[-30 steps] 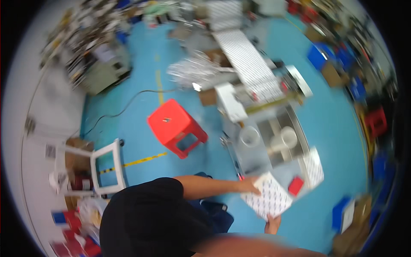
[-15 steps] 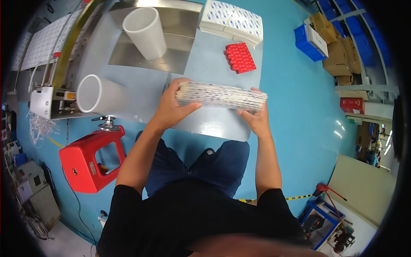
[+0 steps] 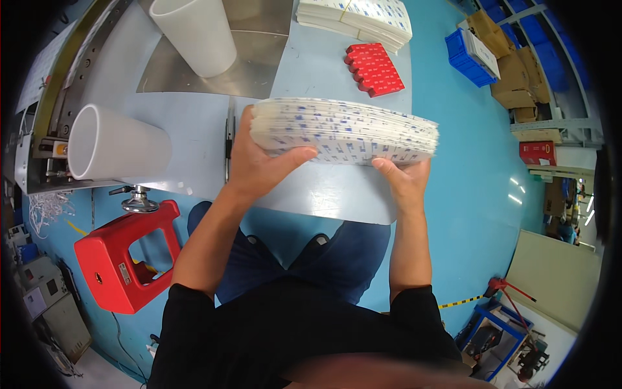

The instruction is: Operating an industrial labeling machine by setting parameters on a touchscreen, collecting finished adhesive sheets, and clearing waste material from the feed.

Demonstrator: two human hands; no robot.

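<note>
Between my two hands I hold a thick stack of white sheets (image 3: pixel 343 133) with blue print, above the near part of the grey table. My left hand (image 3: pixel 259 162) grips its left end, with the thumb along the near lower edge. At the right end, my right hand (image 3: pixel 405 178) presses a thumb on the near side; its other fingers are mostly hidden behind the stack. The sheet edges are slightly fanned on top. A red block with a scalloped side (image 3: pixel 374 69) lies beyond the stack. Left of my left hand is a thin dark tool (image 3: pixel 229 139).
A white cylinder (image 3: pixel 204 39) stands on a metal plate (image 3: pixel 253 71); another white cylinder (image 3: pixel 120 142) lies at the table's left. At the far right is a banded pile of printed sheets (image 3: pixel 353 23). A red stool (image 3: pixel 107 275) is below left, near a metal handwheel (image 3: pixel 139 201).
The stack has come up closer to me and tipped, so more of its printed near face shows. My hands still hold both ends. The table appears shifted as my head moved.
</note>
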